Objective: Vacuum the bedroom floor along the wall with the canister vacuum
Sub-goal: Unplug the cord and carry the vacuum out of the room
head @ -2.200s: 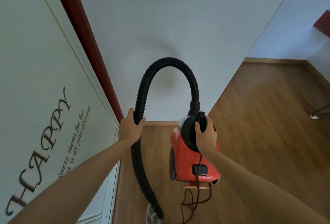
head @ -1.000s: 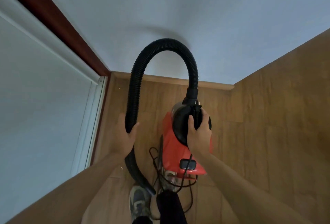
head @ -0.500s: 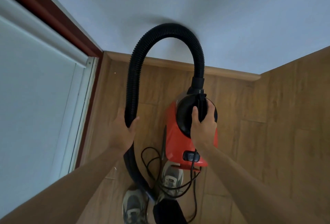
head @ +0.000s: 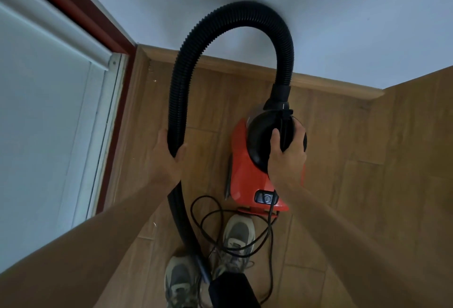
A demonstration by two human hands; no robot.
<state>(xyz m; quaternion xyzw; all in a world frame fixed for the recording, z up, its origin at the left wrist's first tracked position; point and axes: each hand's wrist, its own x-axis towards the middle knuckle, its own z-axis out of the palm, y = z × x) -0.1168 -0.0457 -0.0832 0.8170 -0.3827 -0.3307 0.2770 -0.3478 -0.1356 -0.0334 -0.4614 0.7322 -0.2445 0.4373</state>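
Gripping the canister vacuum (head: 245,180) by its black top handle (head: 284,123), the right hand (head: 286,158) curls its fingers round it, over the wooden floor (head: 367,185) near the baseboard (head: 331,82). The left hand (head: 169,160) clasps the arching hose (head: 245,12). The cord (head: 196,209) loops beside the shoes (head: 239,231).

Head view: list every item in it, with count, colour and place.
canister vacuum: one, red with black top, centre, in front of the shoes
hose: one, black ribbed, arches from the vacuum's front up and down to the left
power cord: one, black, looped on the floor by the shoes
floor: one, brown wood planks, lower half
baseboard: one, wood, along the wall's foot
wall: one, pale, top
frame: one, dark red, upper left
panel: one, white, left
shoes: two, grey, bottom centre
left hand: grips the hose
right hand: grips the vacuum's top handle
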